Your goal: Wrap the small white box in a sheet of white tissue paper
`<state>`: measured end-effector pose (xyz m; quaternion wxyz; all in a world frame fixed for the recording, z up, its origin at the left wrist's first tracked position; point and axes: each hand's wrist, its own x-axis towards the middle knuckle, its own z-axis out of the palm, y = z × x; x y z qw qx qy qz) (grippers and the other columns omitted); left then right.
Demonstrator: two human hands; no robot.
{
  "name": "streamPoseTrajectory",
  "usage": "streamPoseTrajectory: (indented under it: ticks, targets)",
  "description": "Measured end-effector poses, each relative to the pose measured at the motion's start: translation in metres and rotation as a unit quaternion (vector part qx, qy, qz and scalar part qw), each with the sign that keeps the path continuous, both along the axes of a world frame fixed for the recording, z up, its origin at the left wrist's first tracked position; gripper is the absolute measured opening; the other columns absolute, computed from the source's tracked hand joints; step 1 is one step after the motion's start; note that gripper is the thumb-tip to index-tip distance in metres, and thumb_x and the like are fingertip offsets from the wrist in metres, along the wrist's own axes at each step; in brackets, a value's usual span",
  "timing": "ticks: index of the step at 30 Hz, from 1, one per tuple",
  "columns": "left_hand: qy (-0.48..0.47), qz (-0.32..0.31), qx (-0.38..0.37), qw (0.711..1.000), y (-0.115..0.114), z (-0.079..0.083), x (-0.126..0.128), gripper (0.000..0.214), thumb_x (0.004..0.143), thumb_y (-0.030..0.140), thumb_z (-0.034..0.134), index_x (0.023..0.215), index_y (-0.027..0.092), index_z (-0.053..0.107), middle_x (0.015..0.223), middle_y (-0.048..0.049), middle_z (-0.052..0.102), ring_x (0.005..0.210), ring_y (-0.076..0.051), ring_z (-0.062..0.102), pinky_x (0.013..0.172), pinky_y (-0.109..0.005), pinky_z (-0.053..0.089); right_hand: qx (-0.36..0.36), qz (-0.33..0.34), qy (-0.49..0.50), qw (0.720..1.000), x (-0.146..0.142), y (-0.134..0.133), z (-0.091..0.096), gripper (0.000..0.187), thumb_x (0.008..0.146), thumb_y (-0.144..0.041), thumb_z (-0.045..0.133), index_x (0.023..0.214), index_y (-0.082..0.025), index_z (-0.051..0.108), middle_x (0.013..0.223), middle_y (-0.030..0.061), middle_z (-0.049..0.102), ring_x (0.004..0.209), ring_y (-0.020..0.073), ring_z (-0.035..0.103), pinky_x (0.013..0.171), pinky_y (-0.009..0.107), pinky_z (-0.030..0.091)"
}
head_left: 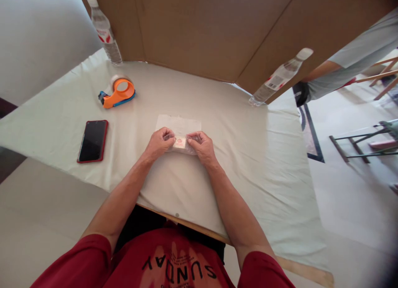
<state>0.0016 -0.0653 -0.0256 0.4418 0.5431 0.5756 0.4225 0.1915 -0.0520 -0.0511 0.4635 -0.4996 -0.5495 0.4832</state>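
Note:
Between my two hands, a small pale item with a reddish print (pixel 179 142) lies in clear plastic wrap (pixel 187 149). My left hand (pixel 160 143) pinches the wrap at the item's left side, thumb and fingers together. On the other side, my right hand (pixel 202 146) grips the wrap in the same way. A white sheet of paper (pixel 178 123) lies flat on the cloth just beyond, partly under my hands. Whether the wrap is a bag or a loose film I cannot tell.
A phone with a red case (pixel 93 141) lies on the left of the cloth-covered table (pixel 245 163). Behind it rests an orange and blue tape dispenser (pixel 120 92). Water bottles stand at back left (pixel 106 33) and right (pixel 280 78), against a cardboard panel (pixel 199 31). A person (pixel 357 60) is beyond.

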Motion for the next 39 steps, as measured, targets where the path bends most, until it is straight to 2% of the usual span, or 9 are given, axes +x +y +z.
streamPoseTrajectory:
  ticks: [5, 8, 10, 12, 16, 19, 27, 34, 39]
  targets:
    - [0.002, -0.003, 0.006, 1.0, -0.001, 0.002, 0.001, 0.019, 0.068, 0.03, 0.061, 0.081, 0.018, 0.059, 0.072, 0.0022, 0.056, 0.065, -0.011, 0.047, 0.057, -0.022, 0.037, 0.102, -0.086, -0.102, 0.986, 0.002, -0.002, 0.007, 0.022, 0.077, -0.029, 0.06, 0.097, -0.02, 0.064, 0.1, 0.0073, 0.072, 0.089, 0.021, 0.065, 0.084, 0.037, 0.052]
    - [0.001, -0.004, -0.003, 1.0, 0.0, 0.003, 0.001, 0.018, 0.068, 0.03, 0.061, 0.081, 0.018, 0.059, 0.072, 0.0025, 0.056, 0.065, -0.011, 0.047, 0.058, -0.023, 0.038, 0.235, -0.13, -0.197, 0.943, 0.001, -0.011, 0.023, 0.02, 0.083, -0.023, 0.055, 0.1, -0.021, 0.065, 0.108, 0.0098, 0.072, 0.105, 0.0249, 0.064, 0.093, 0.042, 0.048]
    - [0.001, -0.003, -0.004, 1.0, 0.0, 0.003, 0.002, 0.018, 0.067, 0.03, 0.06, 0.08, 0.018, 0.058, 0.072, 0.0028, 0.056, 0.065, -0.011, 0.047, 0.059, -0.023, 0.038, 0.298, -0.12, -0.246, 0.915, -0.003, -0.018, 0.035, 0.019, 0.087, -0.02, 0.053, 0.101, -0.022, 0.066, 0.107, 0.009, 0.073, 0.106, 0.025, 0.064, 0.096, 0.043, 0.045]
    - [0.001, -0.001, 0.002, 1.0, 0.001, 0.003, 0.002, 0.017, 0.067, 0.029, 0.06, 0.079, 0.018, 0.058, 0.072, 0.0032, 0.056, 0.066, -0.011, 0.047, 0.061, -0.024, 0.038, 0.322, -0.082, -0.289, 0.898, -0.008, -0.025, 0.041, 0.018, 0.09, -0.019, 0.053, 0.099, -0.023, 0.067, 0.102, 0.0074, 0.075, 0.101, 0.024, 0.066, 0.093, 0.042, 0.044]
    - [0.014, 0.005, 0.02, 1.0, 0.002, 0.003, 0.001, 0.014, 0.067, 0.028, 0.059, 0.077, 0.018, 0.057, 0.071, 0.0037, 0.056, 0.067, -0.012, 0.048, 0.065, -0.025, 0.04, 0.322, 0.01, -0.362, 0.875, -0.018, -0.03, 0.038, 0.017, 0.092, -0.019, 0.055, 0.099, -0.023, 0.07, 0.103, 0.0059, 0.077, 0.099, 0.023, 0.066, 0.089, 0.039, 0.042]
    - [0.018, 0.003, 0.022, 1.0, 0.002, 0.002, 0.001, 0.013, 0.068, 0.027, 0.059, 0.078, 0.018, 0.058, 0.071, 0.0036, 0.057, 0.068, -0.012, 0.049, 0.066, -0.025, 0.041, 0.304, 0.044, -0.396, 0.865, -0.019, -0.027, 0.029, 0.016, 0.093, -0.02, 0.057, 0.101, -0.022, 0.07, 0.108, 0.0063, 0.077, 0.101, 0.0234, 0.065, 0.088, 0.039, 0.041]
    - [-0.004, 0.004, 0.014, 1.0, 0.002, 0.0, 0.0, 0.014, 0.069, 0.028, 0.057, 0.079, 0.018, 0.059, 0.073, 0.0021, 0.058, 0.07, -0.013, 0.051, 0.067, -0.026, 0.04, 0.279, 0.057, -0.412, 0.865, -0.019, -0.022, 0.022, 0.022, 0.094, -0.024, 0.056, 0.109, -0.02, 0.071, 0.121, 0.0098, 0.072, 0.107, 0.026, 0.061, 0.089, 0.04, 0.041]
    - [0.037, 0.045, 0.007, 0.998, 0.002, 0.003, -0.008, 0.015, 0.07, 0.031, 0.059, 0.077, 0.018, 0.06, 0.066, 0.0032, 0.056, 0.062, -0.012, 0.048, 0.061, -0.025, 0.039, 0.267, 0.079, -0.403, 0.872, -0.017, -0.022, 0.025, 0.023, 0.095, -0.027, 0.056, 0.109, -0.023, 0.072, 0.119, 0.0088, 0.073, 0.109, 0.0274, 0.06, 0.091, 0.043, 0.041]
    - [0.061, 0.068, 0.003, 0.996, 0.0, 0.004, -0.017, 0.012, 0.07, 0.026, 0.058, 0.078, 0.018, 0.061, 0.066, 0.0024, 0.059, 0.061, -0.012, 0.051, 0.06, -0.025, 0.039, 0.267, 0.083, -0.397, 0.874, -0.017, -0.023, 0.027, 0.021, 0.093, -0.029, 0.058, 0.107, -0.024, 0.073, 0.117, 0.0081, 0.074, 0.108, 0.0275, 0.06, 0.091, 0.043, 0.041]
